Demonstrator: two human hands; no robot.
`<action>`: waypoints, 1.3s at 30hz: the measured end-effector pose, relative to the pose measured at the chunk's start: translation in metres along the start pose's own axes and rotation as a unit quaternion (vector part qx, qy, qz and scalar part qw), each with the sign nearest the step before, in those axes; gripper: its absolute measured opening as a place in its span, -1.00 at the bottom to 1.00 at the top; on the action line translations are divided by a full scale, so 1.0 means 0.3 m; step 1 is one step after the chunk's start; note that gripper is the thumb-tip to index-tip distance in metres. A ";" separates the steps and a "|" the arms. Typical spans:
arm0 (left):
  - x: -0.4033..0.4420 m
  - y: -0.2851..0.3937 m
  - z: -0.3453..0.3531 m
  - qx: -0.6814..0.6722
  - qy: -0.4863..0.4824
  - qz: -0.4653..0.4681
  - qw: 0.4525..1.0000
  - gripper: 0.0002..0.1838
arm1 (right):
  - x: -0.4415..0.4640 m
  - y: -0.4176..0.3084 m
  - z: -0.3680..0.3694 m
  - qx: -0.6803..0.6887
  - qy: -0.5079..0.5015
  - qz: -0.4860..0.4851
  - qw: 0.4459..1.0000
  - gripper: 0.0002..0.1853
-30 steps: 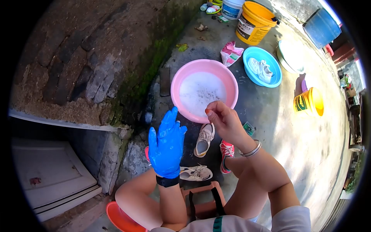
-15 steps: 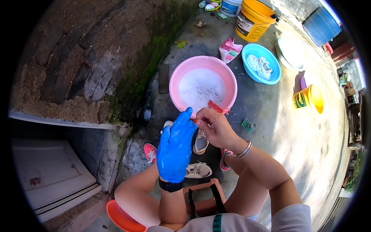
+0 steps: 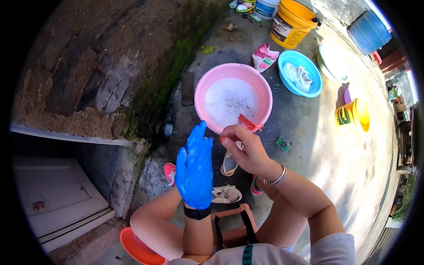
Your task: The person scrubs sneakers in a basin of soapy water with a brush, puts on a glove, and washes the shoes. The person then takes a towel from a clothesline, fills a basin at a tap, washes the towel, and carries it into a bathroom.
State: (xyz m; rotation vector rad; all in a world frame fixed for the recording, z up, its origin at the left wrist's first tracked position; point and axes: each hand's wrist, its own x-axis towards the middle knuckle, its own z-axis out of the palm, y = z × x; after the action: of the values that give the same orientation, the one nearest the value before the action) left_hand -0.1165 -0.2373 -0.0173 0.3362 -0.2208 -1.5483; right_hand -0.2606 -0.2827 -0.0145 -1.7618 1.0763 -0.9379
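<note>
My left hand (image 3: 195,174) wears a wet-looking blue rubber glove and stands upright, fingers stretched out, holding nothing. My bare right hand (image 3: 247,150) is just right of the gloved fingertips, thumb and forefinger brought together in a pinch. Whether anything is between them cannot be made out. Beyond both hands sits a pink basin (image 3: 200,88) of foamy water, with a red brush-like item (image 3: 249,123) on its near rim. Below the hands a white canvas shoe (image 3: 226,194) lies on the ground, and another pale shoe (image 3: 229,164) is partly hidden behind my right hand.
A blue basin (image 3: 317,88) holds white shoes. Near it are a pink packet (image 3: 265,57), a yellow bucket (image 3: 287,26), a pale basin (image 3: 324,66) and a tipped yellow pail (image 3: 353,115). A rough wall (image 3: 97,57) rises on the left. A small green box (image 3: 283,143) lies on the concrete.
My gloved left hand has shifted left, away from my right fingertips, which touched or nearly touched its fingers before. My right hand has barely moved.
</note>
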 end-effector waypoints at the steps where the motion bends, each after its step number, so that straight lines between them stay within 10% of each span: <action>1: 0.003 0.003 0.000 0.049 -0.001 0.016 0.999 -0.39 | -0.006 -0.009 -0.001 0.009 0.001 0.030 1.000 -0.86; 8: 0.040 0.003 0.000 -0.045 -0.017 0.075 0.996 -0.39 | -0.071 -0.059 0.070 -0.021 -0.099 -0.182 0.978 -0.72; 13: 0.070 0.003 -0.023 0.250 0.018 0.120 0.961 -0.39 | -0.080 -0.077 0.090 -0.016 -0.097 -0.166 0.981 -0.71; 18: 0.070 -0.008 0.018 0.275 0.005 0.071 0.959 -0.36 | -0.071 -0.072 0.080 0.015 -0.127 -0.156 0.979 -0.77; 24: 0.025 -0.020 0.019 0.155 -0.050 -0.016 0.987 -0.31 | 0.004 -0.070 -0.009 -0.045 0.074 -0.012 0.996 -0.89; 39: 0.008 -0.032 -0.025 0.209 -0.057 -0.077 0.973 -0.24 | -0.009 0.000 -0.052 -0.159 -0.127 -0.217 0.955 -0.78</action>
State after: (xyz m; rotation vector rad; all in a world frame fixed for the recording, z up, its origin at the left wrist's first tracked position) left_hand -0.1227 -0.2392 -0.0278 0.6063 -0.6292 -1.6716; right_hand -0.2753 -0.2845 -0.0093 -2.3773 0.7114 -0.7873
